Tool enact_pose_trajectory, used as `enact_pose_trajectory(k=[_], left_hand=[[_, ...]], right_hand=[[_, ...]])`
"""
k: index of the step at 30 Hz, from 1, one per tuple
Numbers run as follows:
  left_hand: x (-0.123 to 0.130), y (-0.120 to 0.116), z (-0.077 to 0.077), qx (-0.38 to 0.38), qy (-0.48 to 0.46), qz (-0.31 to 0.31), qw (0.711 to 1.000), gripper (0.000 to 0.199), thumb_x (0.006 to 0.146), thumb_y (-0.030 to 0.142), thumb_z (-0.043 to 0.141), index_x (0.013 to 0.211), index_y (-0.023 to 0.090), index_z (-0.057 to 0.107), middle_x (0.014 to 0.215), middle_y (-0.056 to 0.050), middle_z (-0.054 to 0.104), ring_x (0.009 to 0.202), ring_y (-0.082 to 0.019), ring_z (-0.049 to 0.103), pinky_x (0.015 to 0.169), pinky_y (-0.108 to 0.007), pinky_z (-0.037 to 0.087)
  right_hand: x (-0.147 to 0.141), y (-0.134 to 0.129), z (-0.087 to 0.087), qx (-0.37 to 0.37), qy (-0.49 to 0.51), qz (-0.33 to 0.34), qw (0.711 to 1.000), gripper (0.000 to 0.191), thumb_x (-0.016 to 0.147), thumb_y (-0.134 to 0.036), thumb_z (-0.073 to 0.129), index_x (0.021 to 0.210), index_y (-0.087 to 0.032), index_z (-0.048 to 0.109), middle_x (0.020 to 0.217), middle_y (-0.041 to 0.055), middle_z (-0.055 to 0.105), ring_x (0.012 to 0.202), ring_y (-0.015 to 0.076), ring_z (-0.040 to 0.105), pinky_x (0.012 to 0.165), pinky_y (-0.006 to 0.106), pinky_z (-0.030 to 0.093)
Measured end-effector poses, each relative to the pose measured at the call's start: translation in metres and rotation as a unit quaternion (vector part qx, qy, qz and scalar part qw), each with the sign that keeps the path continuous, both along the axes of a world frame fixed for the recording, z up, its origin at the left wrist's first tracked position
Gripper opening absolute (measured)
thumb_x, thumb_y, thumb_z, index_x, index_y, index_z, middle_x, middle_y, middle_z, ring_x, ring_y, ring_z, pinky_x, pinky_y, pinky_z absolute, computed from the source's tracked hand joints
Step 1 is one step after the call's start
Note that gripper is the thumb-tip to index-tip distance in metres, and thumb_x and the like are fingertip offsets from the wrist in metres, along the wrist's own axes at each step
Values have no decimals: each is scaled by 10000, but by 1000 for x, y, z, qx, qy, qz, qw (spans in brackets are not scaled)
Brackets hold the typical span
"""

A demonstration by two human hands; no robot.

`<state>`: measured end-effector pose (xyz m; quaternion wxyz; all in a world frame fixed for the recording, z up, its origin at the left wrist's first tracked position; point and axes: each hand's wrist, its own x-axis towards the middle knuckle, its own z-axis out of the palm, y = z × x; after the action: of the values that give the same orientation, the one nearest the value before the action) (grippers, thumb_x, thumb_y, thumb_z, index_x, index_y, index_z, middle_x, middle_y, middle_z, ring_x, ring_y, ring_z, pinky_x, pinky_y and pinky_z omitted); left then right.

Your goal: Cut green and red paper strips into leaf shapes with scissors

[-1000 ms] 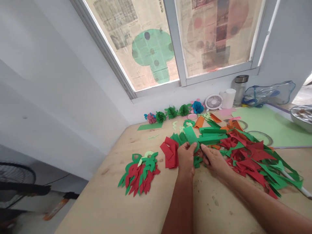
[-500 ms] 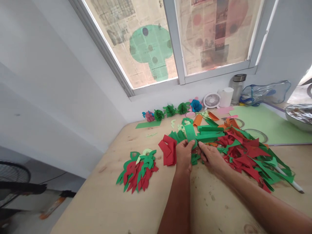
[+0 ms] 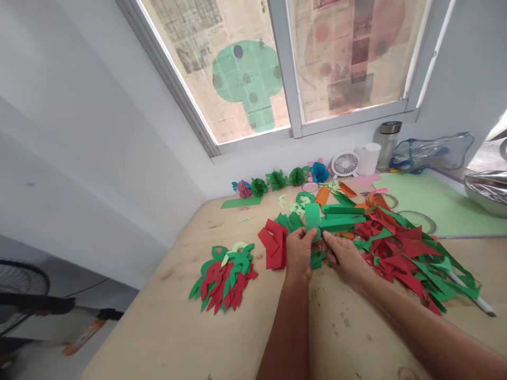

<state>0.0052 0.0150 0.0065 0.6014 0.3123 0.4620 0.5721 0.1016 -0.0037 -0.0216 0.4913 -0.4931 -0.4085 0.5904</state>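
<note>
My left hand [image 3: 300, 250] pinches an upright piece of green paper [image 3: 312, 215] between thumb and fingers. Close on its right, my right hand [image 3: 344, 254] is closed around a small pair of scissors [image 3: 321, 230], whose dark tip meets the paper's right edge; most of the scissors is hidden by my fingers. Folded red paper pieces [image 3: 272, 245] lie just left of my left hand. Behind my hands are folded green strips [image 3: 343, 217]. A heap of red paper scraps [image 3: 400, 258] mixed with green ones spreads to the right of my right hand.
Cut red and green leaf shapes [image 3: 225, 277] lie in a pile at left. Paper flowers [image 3: 277, 179], a small white fan [image 3: 345, 164], a glass bottle [image 3: 388, 145] and a clear pouch [image 3: 435, 150] line the wall. At far right is a foil-covered bowl [image 3: 485, 192].
The green paper in my left hand has turned a little more upright. The scissors' tip has shifted slightly at the paper's edge, with both hands staying almost in place.
</note>
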Motion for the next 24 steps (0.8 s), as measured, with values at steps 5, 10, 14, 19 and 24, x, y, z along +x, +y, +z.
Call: enact_pose_trajectory(k=[5,10,14,19,24], left_hand=[[-1,1,-1,-5,-3,-5,1000,241,526,315,734,540,146,562,456,34,509,396,-63,443,432,-200,387],[-1,2,-3,-10,-7,7,1000,229,510,306,737,556,145,581,472,31,524,411,-67,454,441,-204,415],[0,1,-1,-12,-4,7,1000,241,505,316,737,556,144,576,470,35,516,409,-66,449,441,-210,411],[0,0,0,-14,-1,-8,1000,210,517,282,722,557,136,576,473,37,513,415,-62,457,448,-200,402],[-1,1,-2,-20,-4,-6,1000,257,508,315,751,568,138,575,469,37,521,402,-66,462,441,-208,407]], right_hand=[[-1,-1,2,-2,-3,-2,1000,446,751,-604,522,588,-190,502,342,-97,319,300,53,198,330,214,126],[-2,-2,3,-4,-4,-6,1000,439,768,-593,502,571,-200,492,328,-98,300,298,60,190,331,222,130],[-2,-2,4,1,-7,-8,1000,442,757,-599,515,571,-199,499,335,-92,322,300,62,209,333,224,136],[-1,-2,5,4,-9,-12,1000,462,731,-619,540,554,-197,481,332,-92,319,305,56,208,338,223,133],[-1,-1,3,11,-10,-12,1000,458,740,-612,527,551,-197,484,332,-90,319,303,58,212,338,225,129]])
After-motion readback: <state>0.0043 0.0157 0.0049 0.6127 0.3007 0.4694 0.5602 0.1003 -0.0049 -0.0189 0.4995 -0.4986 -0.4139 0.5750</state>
